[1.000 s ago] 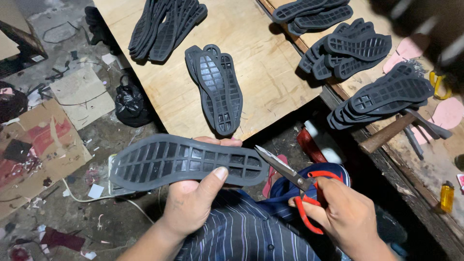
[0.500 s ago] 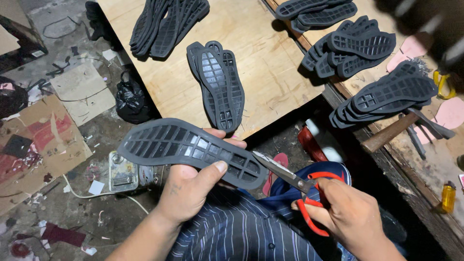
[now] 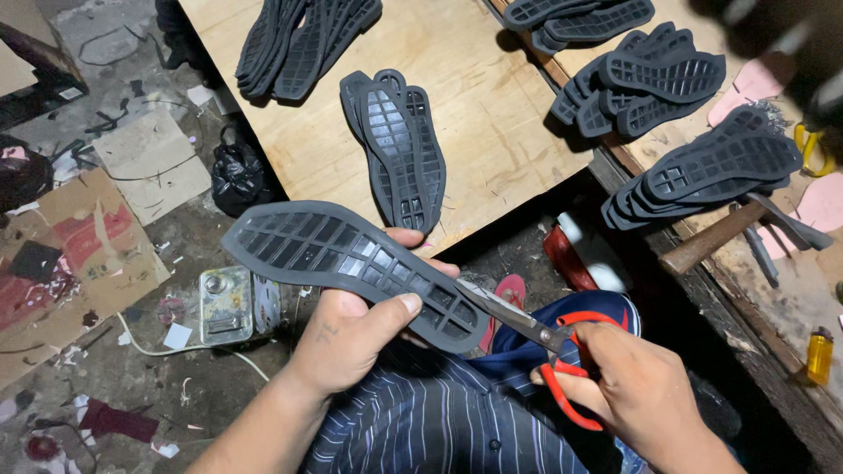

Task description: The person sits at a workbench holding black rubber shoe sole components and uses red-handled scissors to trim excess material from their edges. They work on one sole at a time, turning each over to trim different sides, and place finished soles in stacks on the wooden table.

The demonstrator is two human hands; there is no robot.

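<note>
Over the person's lap, just in front of the wooden desk (image 3: 492, 132), the left hand (image 3: 351, 338) holds a dark grey rubber shoe sole (image 3: 351, 263) flat, tread side up. The sole is long and narrow, rounded at both ends, and its face is cut into a grid of shallow slanted cells with raised ribs between them; the rim runs smooth around the grid. The toe end points left and away from the body, out over the floor, and the heel end lies nearest the right hand. The left grip is closed on the sole: the thumb presses on the tread near the heel end and the fingers curl up from below, their tips showing over the far edge.

The right hand (image 3: 637, 395) has its fingers through the red loops of a pair of scissors (image 3: 536, 338). The steel blades are nearly closed and their tips touch the sole's near edge at the heel end, just beside the left thumb.

On the desk lies a pair of like soles (image 3: 399, 145), overlapping, tread up. A fanned stack of soles (image 3: 303, 39) sits at the far edge, and more stacks (image 3: 702, 167) rest to the right. A wooden-handled hammer (image 3: 729, 233) lies beside those. On the littered floor under the sole stands a small metal box (image 3: 230, 303).
</note>
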